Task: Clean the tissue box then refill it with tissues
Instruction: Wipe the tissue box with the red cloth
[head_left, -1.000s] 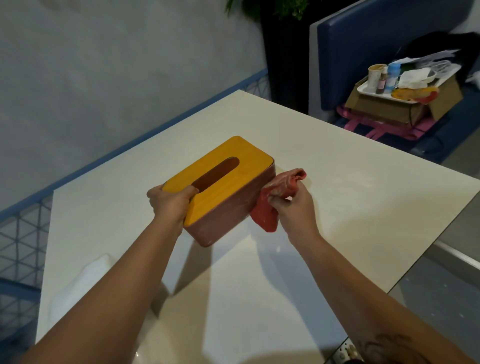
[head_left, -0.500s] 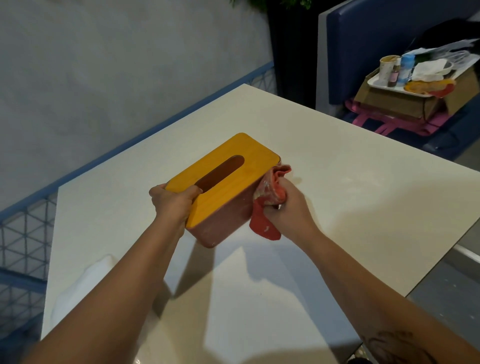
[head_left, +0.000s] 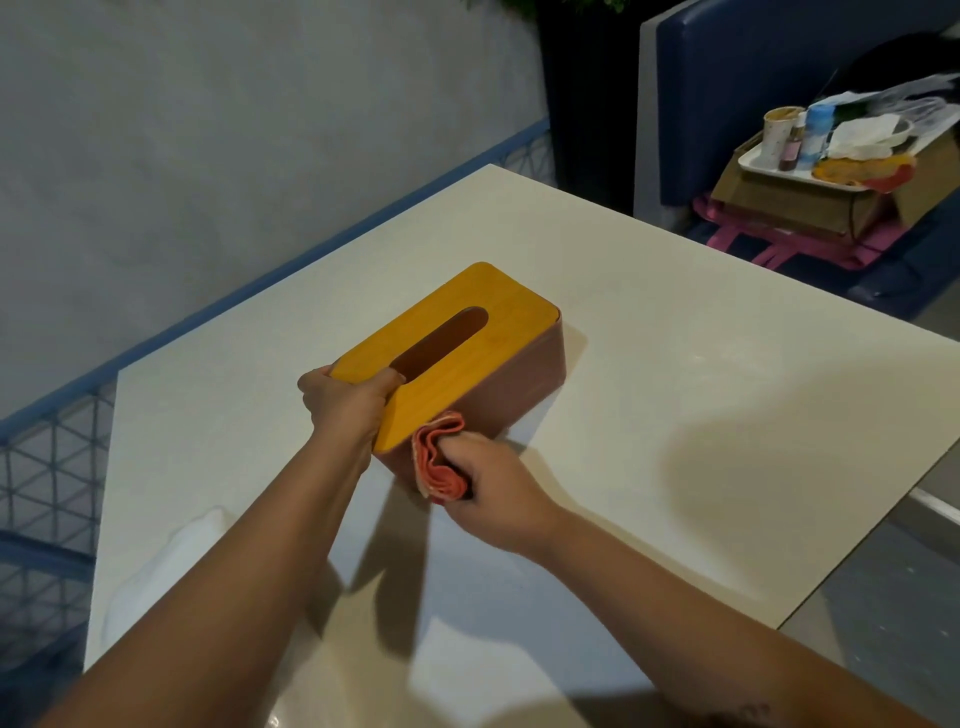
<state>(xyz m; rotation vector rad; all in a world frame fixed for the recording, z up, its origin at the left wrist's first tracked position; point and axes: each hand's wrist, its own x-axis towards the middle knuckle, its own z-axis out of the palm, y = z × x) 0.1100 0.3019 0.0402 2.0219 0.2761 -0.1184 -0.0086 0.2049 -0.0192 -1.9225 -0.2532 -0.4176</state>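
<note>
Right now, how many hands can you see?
2. The left hand grips the near end of the tissue box; the right hand holds a red cloth against its side.

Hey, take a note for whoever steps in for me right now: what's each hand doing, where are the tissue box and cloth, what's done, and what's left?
Left hand: grips the near end of the tissue box, reaching over the edge of its yellow lid.
Right hand: holds a folded red cloth against the box's near right side.
Box: mid-table, lid on, no tissues showing in the slot.
Done: wiping is under way; how much is clean cannot be told.
Left: finish wiping, then refill. A pale bundle at the table's near left edge may be the tissues, but it is too blurred to say.
</note>
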